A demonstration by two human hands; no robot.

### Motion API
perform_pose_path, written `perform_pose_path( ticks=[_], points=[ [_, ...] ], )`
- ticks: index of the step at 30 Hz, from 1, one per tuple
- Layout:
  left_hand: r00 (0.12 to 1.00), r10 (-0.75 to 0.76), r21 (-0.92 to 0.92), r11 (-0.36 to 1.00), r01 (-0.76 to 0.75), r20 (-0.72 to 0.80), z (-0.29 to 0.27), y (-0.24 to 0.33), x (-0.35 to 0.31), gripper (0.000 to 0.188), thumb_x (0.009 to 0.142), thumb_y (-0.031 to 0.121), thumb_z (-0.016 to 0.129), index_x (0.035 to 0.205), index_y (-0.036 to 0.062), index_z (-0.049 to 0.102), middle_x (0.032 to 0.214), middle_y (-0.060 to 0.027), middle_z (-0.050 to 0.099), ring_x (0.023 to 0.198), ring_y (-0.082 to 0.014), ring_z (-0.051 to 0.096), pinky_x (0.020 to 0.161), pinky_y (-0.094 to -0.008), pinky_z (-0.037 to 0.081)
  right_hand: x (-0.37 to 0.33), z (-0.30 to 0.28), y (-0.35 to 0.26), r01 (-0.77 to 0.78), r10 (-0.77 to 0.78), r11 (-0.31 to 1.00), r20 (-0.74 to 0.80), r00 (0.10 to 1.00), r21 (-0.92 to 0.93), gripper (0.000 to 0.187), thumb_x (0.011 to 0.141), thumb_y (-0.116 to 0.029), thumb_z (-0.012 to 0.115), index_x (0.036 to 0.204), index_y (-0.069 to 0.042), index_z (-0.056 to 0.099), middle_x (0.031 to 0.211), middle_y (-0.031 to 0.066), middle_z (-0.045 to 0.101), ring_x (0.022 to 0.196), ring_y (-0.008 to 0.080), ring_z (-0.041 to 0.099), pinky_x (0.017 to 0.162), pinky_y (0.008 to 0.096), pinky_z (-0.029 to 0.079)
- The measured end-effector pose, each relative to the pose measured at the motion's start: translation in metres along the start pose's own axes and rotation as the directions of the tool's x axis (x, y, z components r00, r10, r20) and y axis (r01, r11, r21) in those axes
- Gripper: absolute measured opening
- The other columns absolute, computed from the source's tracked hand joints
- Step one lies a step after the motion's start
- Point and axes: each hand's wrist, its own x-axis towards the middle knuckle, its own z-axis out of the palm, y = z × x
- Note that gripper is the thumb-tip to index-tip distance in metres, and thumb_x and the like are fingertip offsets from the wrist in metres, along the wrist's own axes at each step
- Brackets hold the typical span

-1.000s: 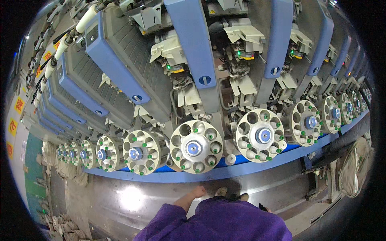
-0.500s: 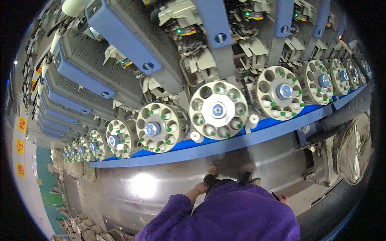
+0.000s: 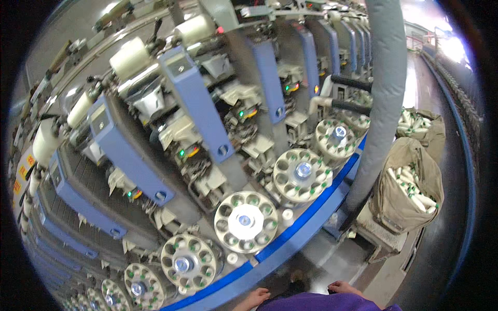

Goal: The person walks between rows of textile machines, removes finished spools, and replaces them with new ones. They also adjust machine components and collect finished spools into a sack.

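My left hand hangs at the lower edge, in front of my purple top and apart from the machine. Its fingers are blurred and partly out of sight. My right hand is held to the right with its fingers curled; a small dark thing shows by them, too unclear to name. Ahead stands a yarn winding machine with round cream bobbin magazines. The nearest magazine has a white disc on top, and green-tipped bobbins sit in some of its holes. Neither hand touches it.
A blue rail runs along the machine's front. A thick grey padded pipe rises at right. Beyond it, a beige cloth sack of green-tipped white bobbins sits on a low base. White yarn cones line the machine's top.
The view has swung right and up, bringing the grey pipe and bobbin sacks into sight. Both hands now appear lower in the picture, still away from the machine.
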Motion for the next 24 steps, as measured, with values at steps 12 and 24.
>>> perform_pose_path(
  ticks=[12, 24],
  points=[
    [0.637, 0.509, -0.167, 0.838, -0.519, 0.579, 0.039, 0.339, 0.08, 0.04, 0.093, 0.028, 0.055, 0.125, 0.0053, 0.049, 0.11, -0.0079, 0.058, 0.103, -0.0151, 0.054, 0.089, -0.0286, 0.043, 0.022, -0.14, -0.011, 0.064, 0.067, 0.884, -0.26, 0.963, 0.464, 0.028, 0.088, -0.024, 0.061, 0.105, -0.001, 0.062, 0.09, 0.0071, 0.067, 0.081, 0.0149, 0.063, 0.072, 0.029, 0.049],
    [0.639, 0.527, -0.276, 0.846, -0.457, 0.56, 0.202, 0.555, 0.121, 0.052, 0.092, 0.033, 0.056, 0.131, 0.0025, 0.042, 0.127, -0.0106, 0.05, 0.119, -0.0183, 0.046, 0.101, -0.0323, 0.036, 0.028, -0.459, -0.139, 0.576, -0.461, 0.802, -0.447, 0.766, 0.16, 0.027, 0.086, -0.021, 0.064, 0.103, -0.001, 0.062, 0.087, 0.0082, 0.065, 0.078, 0.0144, 0.059, 0.073, 0.028, 0.048]
  ],
)
